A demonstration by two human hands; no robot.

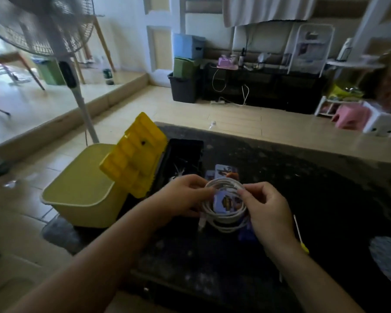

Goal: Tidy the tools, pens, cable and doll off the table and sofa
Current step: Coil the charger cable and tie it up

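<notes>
A coiled white cable [224,216] hangs between both hands just above the dark table [303,177]. My left hand [185,195] pinches the coil's left side, and my right hand [266,208] pinches its upper right side. Behind the hands stands a black toolbox [185,154] with its yellow lid [133,154] swung open to the left. A thin tool with a yellow handle [300,233] lies on the table to the right of my right hand. Some picture cards [226,171] lie under and behind the coil.
A yellow-green bin [81,190] stands on the floor left of the table. A standing fan's pole [81,105] rises behind it. A grey patterned round object [388,256] lies at the table's right edge. Pink stools and a black TV stand are across the room.
</notes>
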